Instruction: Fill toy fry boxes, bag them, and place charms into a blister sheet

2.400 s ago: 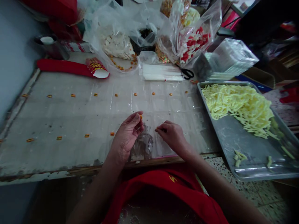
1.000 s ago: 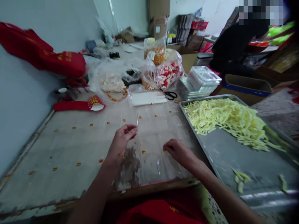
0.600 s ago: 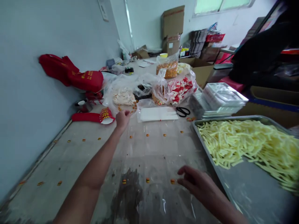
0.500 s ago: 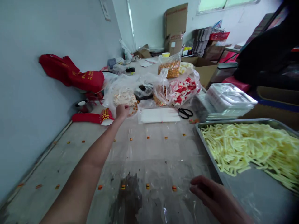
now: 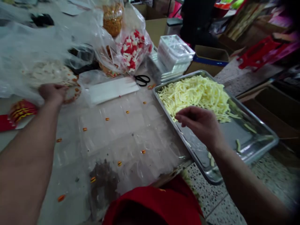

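Note:
My left hand (image 5: 52, 92), fingers curled together, reaches to the near edge of a clear plastic bag (image 5: 16, 65) holding flat whitish pieces (image 5: 47, 73) and a few orange ones. Whatever its fingertips grip is hidden. My right hand (image 5: 200, 123) is over the near left part of a metal tray (image 5: 194, 156), thumb and fingers pinched together; what lies between them is too small to make out. Pale yellow fry-shaped strips (image 5: 199, 93) are heaped at the tray's far end. Small burger-shaped pieces (image 5: 107, 119) lie in rows on clear plastic sheeting (image 5: 112, 137).
Black-handled scissors (image 5: 142, 80) and a stack of white sheets (image 5: 114, 89) lie beyond the rows. Behind them stand a bag of red and white pieces (image 5: 133, 50) and clear plastic boxes (image 5: 174, 53). A red and yellow carton (image 5: 22, 112) is at left. Cardboard boxes (image 5: 211, 57) stand at right.
The view has turned right and down. My right hand has moved from above the plastic sheeting to over the tray. My left hand stays by the bag of whitish pieces.

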Motion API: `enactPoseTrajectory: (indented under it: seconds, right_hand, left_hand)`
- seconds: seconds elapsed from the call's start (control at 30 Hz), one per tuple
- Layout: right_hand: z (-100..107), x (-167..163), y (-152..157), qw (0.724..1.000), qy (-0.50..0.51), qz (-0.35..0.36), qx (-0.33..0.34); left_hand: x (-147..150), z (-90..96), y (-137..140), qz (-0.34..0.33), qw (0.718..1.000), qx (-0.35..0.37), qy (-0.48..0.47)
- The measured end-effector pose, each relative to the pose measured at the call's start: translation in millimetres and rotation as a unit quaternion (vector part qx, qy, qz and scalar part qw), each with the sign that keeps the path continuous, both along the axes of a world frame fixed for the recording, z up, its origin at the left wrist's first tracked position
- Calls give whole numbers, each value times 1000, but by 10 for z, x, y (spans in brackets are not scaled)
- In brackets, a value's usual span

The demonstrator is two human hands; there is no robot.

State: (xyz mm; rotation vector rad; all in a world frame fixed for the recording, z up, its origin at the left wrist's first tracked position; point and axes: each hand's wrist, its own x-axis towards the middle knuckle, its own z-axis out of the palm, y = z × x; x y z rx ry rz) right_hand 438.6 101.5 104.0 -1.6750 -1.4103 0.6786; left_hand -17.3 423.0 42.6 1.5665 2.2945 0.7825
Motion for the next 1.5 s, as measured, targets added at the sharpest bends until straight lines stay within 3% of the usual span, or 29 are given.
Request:
enactPoseTrajectory:
  seconds: [0.07,0.13,0.2,0.27,0.33,0.43,0.53,0.67,0.73,0.83,0.93,1.03,1.2,1.27,1.4,1.5]
  right_hand:
    - [129,-86,37,997,-20,-15,77]
    - [213,-222,49,990,-56,11,130]
    - [218,-361,45,983,-83,83,143]
    - [140,-465,24,974,-93,152,140]
    - [11,-512,-24,969,-88,189,132]
    - [-168,-480,-149,981,-54,157,98]
    - [-247,-382,-280,995,42,67,56]
    - [-275,-241,-370,994,90,56,7]
    - [-320,-181,-376,996,70,52,0]
    - [-442,-132,-362,997,-11,66,-26]
    - [-567,-171,-366,980,-145,124,-49]
    - [-629,-272,-404,947,-261,178,-51]
    - [-605,-385,-432,897,-376,223,-62]
    - [-591,-387,-405,899,-374,216,-78]
    - [-611,-344,-246,926,-319,149,-135]
    - [-593,-278,-68,930,-296,153,-156]
  left_hand:
    - [182,87,-236,5,990,59,-127]
    - [528,170,-680,-106,951,57,-284]
    - [986,215,-1261,-219,886,-86,-399]
    - [1467,222,-1844,-259,809,-206,-486]
    - [1883,218,-2305,-288,747,-263,-539]
    - [2293,220,-2689,-310,694,-293,-580]
    - [2492,219,-2829,-323,674,-295,-596]
    - [2556,236,-2896,-326,682,-296,-583]
    - [2475,282,-2864,-353,703,-299,-541]
    - [2178,389,-2702,-351,781,-208,-472]
    - [1774,474,-2518,-263,837,-103,-468]
    - [1454,472,-2455,-200,846,-92,-485]
    - [1305,359,-2525,-197,851,-97,-476]
    - [1322,338,-2526,-204,857,-81,-467]
    - [1345,334,-2435,-212,851,-84,-473]
    - [1311,303,-2305,-204,855,-88,-469]
